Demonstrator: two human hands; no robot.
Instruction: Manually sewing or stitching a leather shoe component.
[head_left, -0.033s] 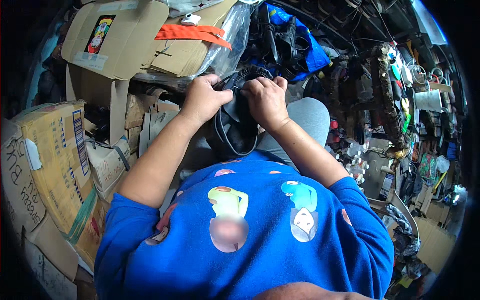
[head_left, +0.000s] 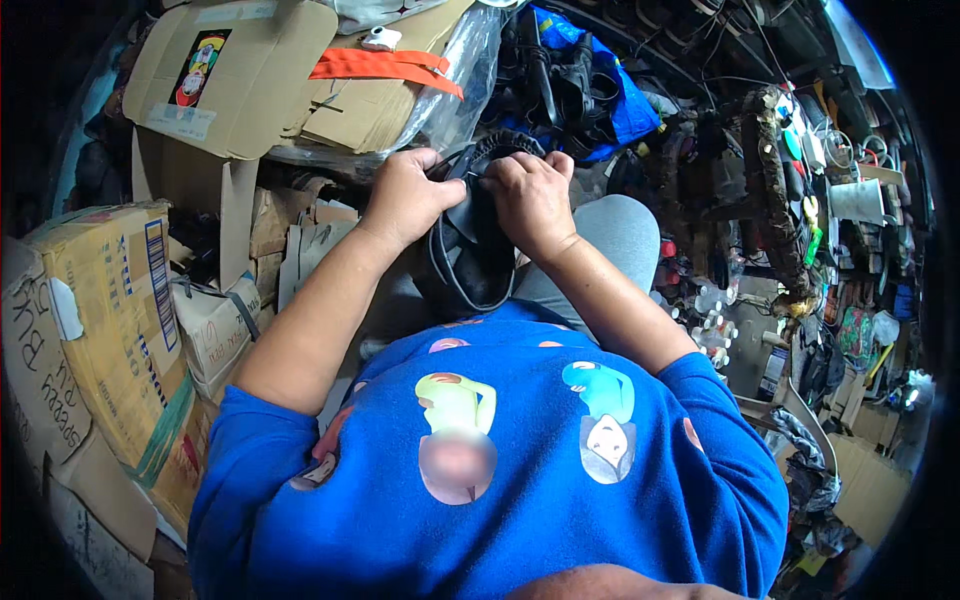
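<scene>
Clutter hems me in on every side of this dim workroom, and the black piece [head_left: 470, 262], an open, oval, shoe-like item whose exact kind I cannot tell, sits between my thighs, just in front of my blue shirt [head_left: 520, 420]. My left hand [head_left: 405, 200] has its thumb and fingers closed on its left edge near the far end, seemingly to steady that side. My right hand [head_left: 535, 205] is curled narrow over the far right part, fingers bunched close to my left thumb, probably because small work needs both sets of fingertips together. A tiny pale glint shows between them, too small to name. My grey trouser knee [head_left: 625, 235], right of the black piece, likely helps brace it. Beyond it lies a blue bag [head_left: 637, 105] with black footwear [head_left: 575, 85] heaped against it. Ahead and left of it, an orange strap [head_left: 385, 66] lies across flattened cardboard [head_left: 360, 120], next to an open carton [head_left: 260, 60]; a taped yellow-brown box [head_left: 110, 300] leans farther left. Well right of it, small bottles [head_left: 712, 315] are clustered low, perhaps grouped to be within arm's reach.
</scene>
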